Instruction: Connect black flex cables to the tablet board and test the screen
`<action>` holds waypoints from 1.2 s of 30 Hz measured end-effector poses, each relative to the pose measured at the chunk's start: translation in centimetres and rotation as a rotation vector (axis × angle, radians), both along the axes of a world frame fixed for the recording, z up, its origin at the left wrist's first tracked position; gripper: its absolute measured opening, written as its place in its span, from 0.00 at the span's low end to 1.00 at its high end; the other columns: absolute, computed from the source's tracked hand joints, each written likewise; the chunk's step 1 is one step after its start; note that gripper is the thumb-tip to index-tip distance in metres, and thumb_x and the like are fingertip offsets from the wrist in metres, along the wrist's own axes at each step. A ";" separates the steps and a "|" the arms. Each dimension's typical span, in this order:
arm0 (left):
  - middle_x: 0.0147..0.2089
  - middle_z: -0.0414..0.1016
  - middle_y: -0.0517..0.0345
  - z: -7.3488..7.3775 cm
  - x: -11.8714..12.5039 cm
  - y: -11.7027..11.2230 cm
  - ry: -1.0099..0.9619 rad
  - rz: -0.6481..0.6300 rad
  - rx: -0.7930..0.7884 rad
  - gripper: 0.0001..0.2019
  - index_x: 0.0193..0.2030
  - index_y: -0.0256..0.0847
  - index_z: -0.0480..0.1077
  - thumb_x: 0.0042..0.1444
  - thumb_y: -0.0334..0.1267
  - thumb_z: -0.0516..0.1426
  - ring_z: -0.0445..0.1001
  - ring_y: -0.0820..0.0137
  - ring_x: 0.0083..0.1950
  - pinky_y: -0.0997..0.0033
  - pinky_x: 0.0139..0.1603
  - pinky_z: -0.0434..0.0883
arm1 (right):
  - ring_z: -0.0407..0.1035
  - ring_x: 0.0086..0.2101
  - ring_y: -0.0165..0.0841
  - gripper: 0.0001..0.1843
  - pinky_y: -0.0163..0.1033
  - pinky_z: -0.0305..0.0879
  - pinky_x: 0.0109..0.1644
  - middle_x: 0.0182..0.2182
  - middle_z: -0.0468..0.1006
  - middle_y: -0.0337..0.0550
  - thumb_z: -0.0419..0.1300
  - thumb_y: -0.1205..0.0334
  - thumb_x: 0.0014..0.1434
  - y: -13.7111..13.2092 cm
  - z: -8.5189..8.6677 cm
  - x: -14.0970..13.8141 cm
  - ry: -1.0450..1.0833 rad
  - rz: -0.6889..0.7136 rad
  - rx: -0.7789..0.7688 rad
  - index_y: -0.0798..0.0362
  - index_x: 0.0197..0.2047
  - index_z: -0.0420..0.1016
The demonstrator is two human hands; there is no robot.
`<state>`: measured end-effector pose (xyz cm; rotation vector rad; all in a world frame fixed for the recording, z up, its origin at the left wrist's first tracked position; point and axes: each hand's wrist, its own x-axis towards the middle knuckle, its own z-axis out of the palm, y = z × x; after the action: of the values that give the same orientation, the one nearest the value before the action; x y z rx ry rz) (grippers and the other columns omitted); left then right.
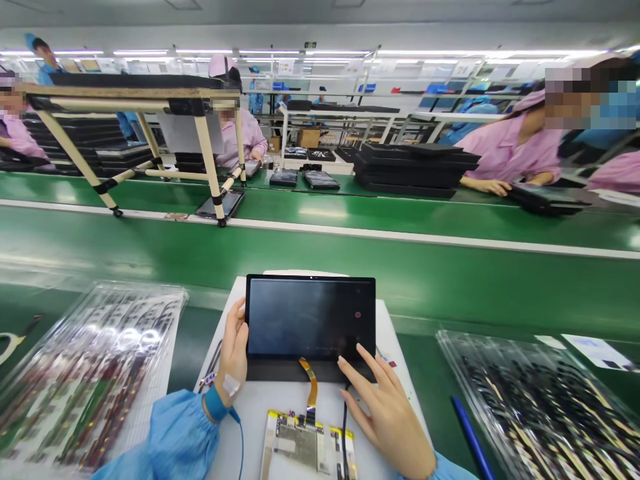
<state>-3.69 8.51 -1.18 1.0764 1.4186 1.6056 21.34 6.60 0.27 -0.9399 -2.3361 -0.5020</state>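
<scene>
A black tablet screen lies flat on a white work mat in front of me, with a small red dot lit on its right side. My left hand grips the screen's left edge, fingers curled round it. My right hand rests open with fingers spread, fingertips on the screen's lower right corner. An orange flex cable runs from the screen's lower edge down to a circuit board near me. A black cable lies beside the board.
Clear plastic trays of parts sit at the left and right. A green conveyor belt runs across beyond the mat. Other people in pink coats work on the far side, by stacked black trays and a pipe-frame rack.
</scene>
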 end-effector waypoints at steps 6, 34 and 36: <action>0.61 0.62 0.51 -0.5 -0.2 0.0 -0.031 -0.009 -0.027 0.24 0.60 0.43 0.58 0.59 0.50 0.49 0.61 0.63 0.62 0.63 0.62 0.58 | 0.51 0.59 0.43 0.17 0.47 0.60 0.50 0.50 0.70 0.46 0.43 0.64 0.68 0.2 0.2 0.0 -0.001 -0.027 0.002 0.61 0.56 0.61; 0.49 0.67 0.49 1.8 -0.6 -2.8 0.363 0.035 0.379 0.20 0.57 0.46 0.62 0.57 0.39 0.54 0.67 0.60 0.51 0.59 0.53 0.64 | 0.68 0.39 0.36 0.09 0.43 0.65 0.41 0.35 0.71 0.46 0.48 0.73 0.63 0.5 0.9 0.6 0.296 -0.100 0.107 0.55 0.41 0.67; 0.44 0.70 0.49 3.5 -0.3 -4.6 0.519 -0.251 0.475 0.17 0.53 0.46 0.66 0.57 0.39 0.55 0.70 0.61 0.46 0.61 0.47 0.69 | 0.67 0.38 0.36 0.08 0.42 0.65 0.40 0.34 0.71 0.46 0.49 0.72 0.63 0.5 0.7 0.8 0.334 -0.113 0.107 0.54 0.41 0.68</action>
<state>-3.97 3.87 2.30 1.9783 1.1585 1.5789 22.10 7.09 0.99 -1.0222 -1.9474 -0.4697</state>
